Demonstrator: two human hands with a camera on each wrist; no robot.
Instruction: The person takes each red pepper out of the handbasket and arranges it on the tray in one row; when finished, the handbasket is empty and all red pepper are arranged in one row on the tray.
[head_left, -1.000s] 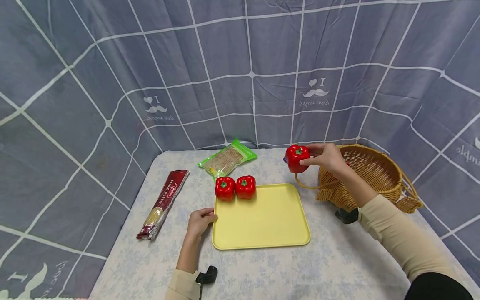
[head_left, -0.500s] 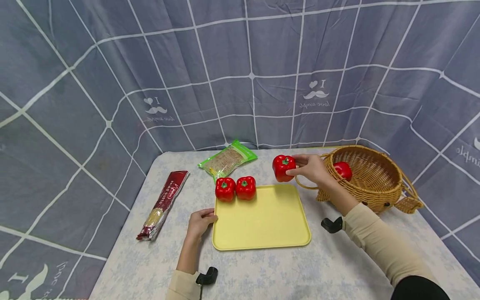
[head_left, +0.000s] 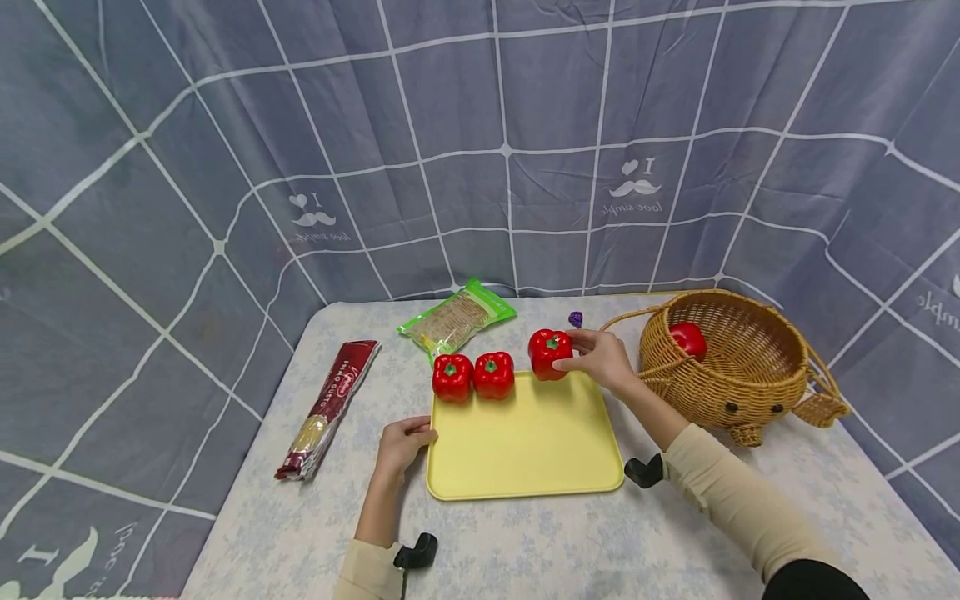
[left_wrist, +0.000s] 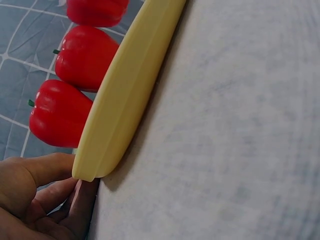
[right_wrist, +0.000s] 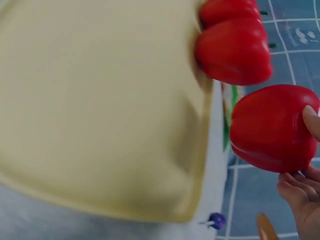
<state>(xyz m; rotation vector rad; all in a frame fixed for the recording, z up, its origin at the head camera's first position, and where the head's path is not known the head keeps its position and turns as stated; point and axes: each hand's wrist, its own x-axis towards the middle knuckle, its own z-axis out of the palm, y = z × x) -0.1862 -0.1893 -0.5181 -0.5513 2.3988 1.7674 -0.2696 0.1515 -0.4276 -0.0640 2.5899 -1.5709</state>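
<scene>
A red bell pepper [head_left: 550, 354] is pinched between the thumb and fingers of my right hand [head_left: 602, 360], over the back right of the yellow tray [head_left: 525, 450]. In the right wrist view, this held pepper [right_wrist: 275, 128] shows above the tray's rim, with a shadow on the tray. Two more red bell peppers, a left one [head_left: 452, 378] and a right one [head_left: 494, 375], stand side by side at the tray's back left corner, stems up. My left hand [head_left: 402, 444] grips the tray's left edge; the left wrist view shows fingers [left_wrist: 52, 167] above and below the rim.
A wicker basket [head_left: 723, 350] with an animal face stands at right, a red bell pepper [head_left: 688, 340] inside. A small purple thing [head_left: 575, 318] lies behind the tray. A green-edged bag [head_left: 457, 319] lies at the back, and a dark red pasta packet [head_left: 327, 408] at left.
My right hand has carried the bell pepper leftward and toward me, from beside the basket to over the tray. My left hand has stayed at the tray's edge.
</scene>
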